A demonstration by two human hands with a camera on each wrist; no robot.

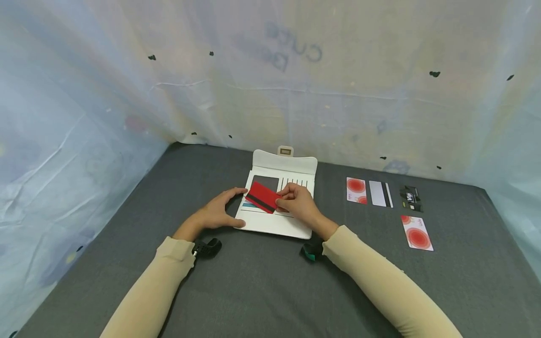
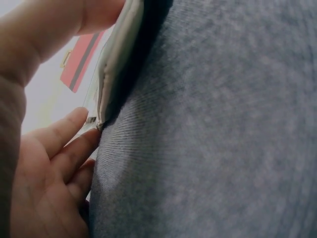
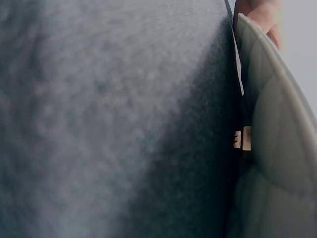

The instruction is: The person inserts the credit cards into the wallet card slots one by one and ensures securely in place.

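A white wallet [image 1: 276, 206] lies open on the grey bench [image 1: 253, 281], with its flap and clasp at the far side. The right hand [image 1: 297, 201] pinches a red card [image 1: 263, 197] with a dark stripe between thumb and fingers, so its grip is closed on the card, and holds it tilted over the middle of the wallet, just above the card slots. The left hand [image 1: 220, 211] rests at the left edge of the wallet with thumb and fingers spread around this edge; the fingers look relaxed and not curled tight, and they seem to steady the wallet. In the left wrist view the fingertips [image 2: 74, 144] touch the edge of the wallet [image 2: 116, 59], and the red card [image 2: 81, 59] shows above it. As I judge it, the red card is not yet inside a slot, because most of it is still visible. A blue-green edge in 1 left pocket may be a card that is already in place, but I cannot tell for sure. To the right, well apart from the wallet, 4 cards lie on the bench: a red-circle card [image 1: 356, 190], a white card with a stripe [image 1: 380, 193], a black card [image 1: 411, 198], and nearer, another red-circle card [image 1: 416, 232]. So the work seems to be in an early part, with 4 cards left.
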